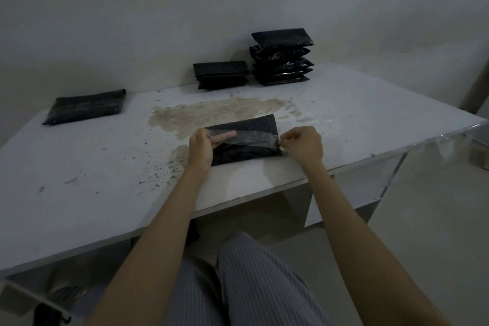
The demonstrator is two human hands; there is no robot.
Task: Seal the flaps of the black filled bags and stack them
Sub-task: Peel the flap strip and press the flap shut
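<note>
1. Black filled bag lies flat near the table's front edge, directly between our two hands, over a brownish stain.
2. Across its top runs a clear flap, stretched from side to side.
3. Our left hand sits at the bag's left end; its fingers lie straight beneath the clear film, and we cannot tell whether the thumb pinches it.
4. Our right hand is curled at the bag's right end, pinching the flap's corner.
5. Far across the table stand a low stack and, to its right, a taller stack of black bags.
6. One single bag lies at the far left, well apart from us.
</note>
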